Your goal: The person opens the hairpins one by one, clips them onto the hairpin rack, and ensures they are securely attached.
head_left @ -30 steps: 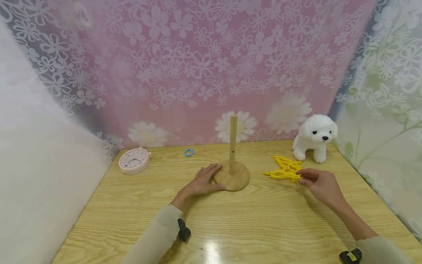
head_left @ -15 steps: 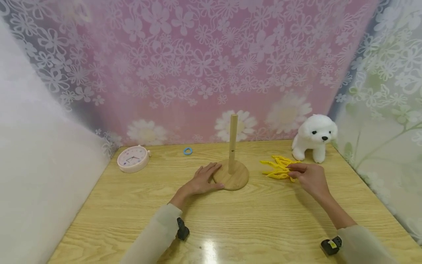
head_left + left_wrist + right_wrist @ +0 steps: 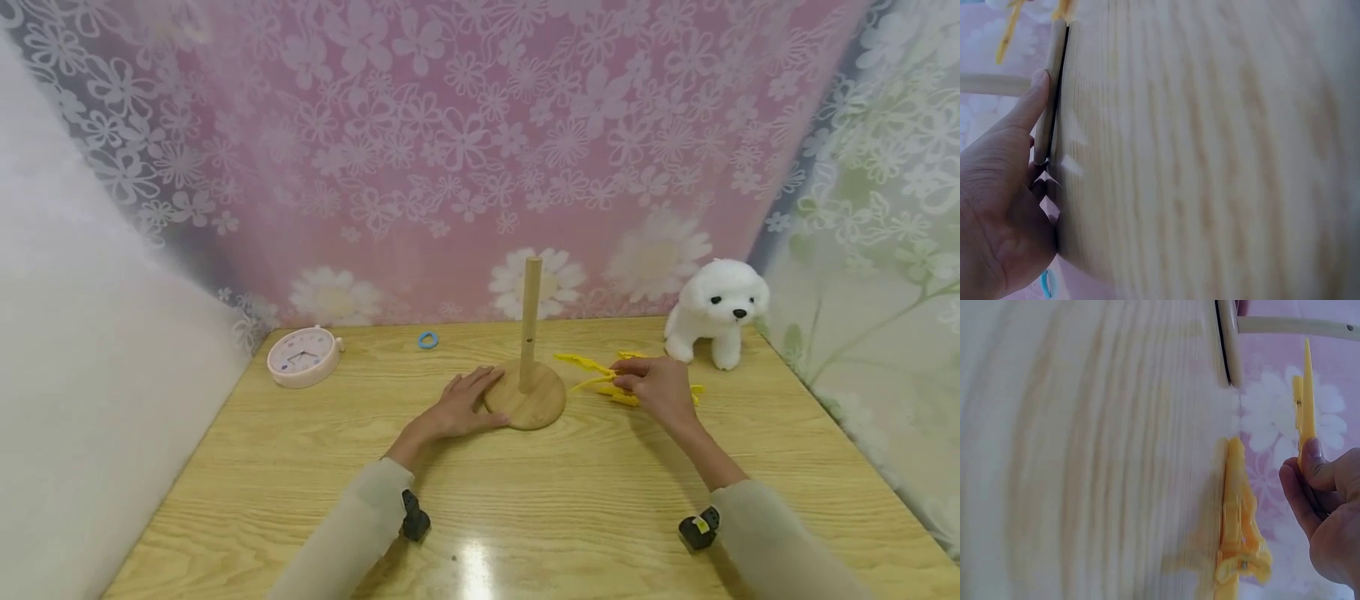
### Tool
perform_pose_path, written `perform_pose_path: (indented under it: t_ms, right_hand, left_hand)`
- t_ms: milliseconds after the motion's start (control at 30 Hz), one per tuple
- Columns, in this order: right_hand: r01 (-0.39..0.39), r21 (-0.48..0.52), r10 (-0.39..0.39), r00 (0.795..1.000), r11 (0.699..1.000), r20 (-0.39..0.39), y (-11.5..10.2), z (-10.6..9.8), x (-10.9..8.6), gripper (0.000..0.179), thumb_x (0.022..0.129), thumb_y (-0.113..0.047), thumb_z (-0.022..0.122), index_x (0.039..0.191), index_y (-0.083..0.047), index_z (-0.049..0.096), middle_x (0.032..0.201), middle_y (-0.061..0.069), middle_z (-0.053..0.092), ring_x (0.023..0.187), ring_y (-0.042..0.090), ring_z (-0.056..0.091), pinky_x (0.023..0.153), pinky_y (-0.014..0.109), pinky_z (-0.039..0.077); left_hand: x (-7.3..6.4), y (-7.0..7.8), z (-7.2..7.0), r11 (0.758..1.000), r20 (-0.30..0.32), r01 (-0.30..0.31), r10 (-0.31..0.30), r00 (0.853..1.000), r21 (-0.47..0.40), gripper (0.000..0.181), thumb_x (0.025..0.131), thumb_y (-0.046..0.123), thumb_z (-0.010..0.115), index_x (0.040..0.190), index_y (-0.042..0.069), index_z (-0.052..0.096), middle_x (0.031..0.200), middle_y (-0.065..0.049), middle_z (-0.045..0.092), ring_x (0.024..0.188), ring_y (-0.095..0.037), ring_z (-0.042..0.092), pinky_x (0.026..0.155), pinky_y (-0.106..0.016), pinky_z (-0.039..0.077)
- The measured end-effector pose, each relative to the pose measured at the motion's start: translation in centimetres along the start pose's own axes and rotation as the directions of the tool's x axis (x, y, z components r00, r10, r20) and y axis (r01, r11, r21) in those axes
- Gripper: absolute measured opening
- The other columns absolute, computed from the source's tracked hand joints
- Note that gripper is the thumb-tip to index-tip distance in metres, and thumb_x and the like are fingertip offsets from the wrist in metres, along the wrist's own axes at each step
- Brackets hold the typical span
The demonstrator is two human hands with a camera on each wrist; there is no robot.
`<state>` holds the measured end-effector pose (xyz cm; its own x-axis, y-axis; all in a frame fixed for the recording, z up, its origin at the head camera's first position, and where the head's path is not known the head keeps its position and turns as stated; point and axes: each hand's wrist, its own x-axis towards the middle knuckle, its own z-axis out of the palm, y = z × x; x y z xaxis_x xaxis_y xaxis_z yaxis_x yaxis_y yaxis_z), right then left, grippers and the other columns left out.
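Note:
In the head view a wooden stand [image 3: 543,402] has a round base and an upright peg [image 3: 529,308]. My left hand [image 3: 453,410] rests against the left side of the base, fingers spread at its edge. In the left wrist view the straight thumb [image 3: 1030,103] lies along the rim. Between thumb and fingertips, my right hand [image 3: 662,390] pinches a yellow plastic hair clip [image 3: 1309,400] by its rear end. It is raised above the table, with its two narrow arms pointing left toward the stand. More yellow clips [image 3: 1233,509] lie on the table below that hand, partly hidden by it.
A white plush dog [image 3: 720,310] stands at the back right. At the back left lies a pale pink round clock [image 3: 303,358]. A small blue ring [image 3: 427,340] sits near the table's back edge. A floral curtain [image 3: 420,167] hangs behind the wooden table [image 3: 525,508].
My right hand has moved left, lifting one yellow clip off the others and carrying it toward the stand. The left hand has stayed at the base.

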<state>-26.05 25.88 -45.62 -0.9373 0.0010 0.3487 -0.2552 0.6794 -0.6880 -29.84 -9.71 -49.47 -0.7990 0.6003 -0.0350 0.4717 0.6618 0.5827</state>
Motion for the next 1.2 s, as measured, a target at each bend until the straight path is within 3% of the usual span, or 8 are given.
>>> perform_pose_path:
  t_ms: [367, 633, 867, 1200]
  right_hand:
    - [-0.02, 0.036, 0.019, 0.999, 0.999, 0.048, -1.2, 3.9, 1.7, 0.012, 0.091, 0.005, 0.077, 0.102, 0.004, 0.082, 0.092, 0.019, 0.079, 0.077, 0.028, 0.077, 0.059, 0.023, 0.059]
    - [0.016, 0.033, -0.018, 0.997, 0.999, 0.069, -2.0, 6.0, 2.4, 0.009, 0.089, 0.004, 0.079, 0.097, 0.003, 0.083, 0.089, 0.018, 0.079, 0.073, 0.025, 0.077, 0.064, 0.035, 0.063]
    - [0.071, -0.027, -0.068, 0.993, 0.997, 0.094, -2.5, 7.0, 2.7, 0.007, 0.088, 0.001, 0.08, 0.095, 0.001, 0.083, 0.085, 0.015, 0.079, 0.07, 0.024, 0.075, 0.061, 0.037, 0.062]
    - [0.048, -0.005, -0.046, 0.988, 0.999, 0.147, -2.8, 7.4, 2.7, 0.012, 0.088, 0.002, 0.08, 0.1, 0.003, 0.082, 0.091, 0.018, 0.079, 0.078, 0.027, 0.077, 0.067, 0.039, 0.064]
  left_hand:
    - [0.0, -0.3, -0.3, 1.0, 0.002, -0.008, 0.008, 1.0, -0.012, 0.089, 0.1, 0.057, 0.063, 0.169, 0.02, 0.02, 0.174, -0.009, 0.015, 0.161, -0.029, 0.008, 0.129, -0.052, -0.002]
    - [0.1, 0.0, -0.4, 1.0, -0.009, -0.008, 0.008, 1.0, 0.002, 0.088, 0.1, 0.053, 0.066, 0.168, 0.021, 0.021, 0.174, -0.009, 0.017, 0.161, -0.026, 0.01, 0.129, -0.05, -0.002]
    - [0.3, 0.1, -0.4, 1.0, -0.002, 0.003, -0.003, 1.0, -0.01, 0.088, 0.099, 0.054, 0.066, 0.168, 0.022, 0.021, 0.174, -0.006, 0.017, 0.161, -0.023, 0.009, 0.13, -0.049, -0.002]
    - [0.2, 0.2, -0.5, 0.999, 0.014, 0.052, -0.052, 0.999, -0.007, 0.093, 0.098, 0.056, 0.067, 0.169, 0.019, 0.018, 0.174, -0.006, 0.015, 0.161, -0.02, 0.008, 0.13, -0.044, -0.002]
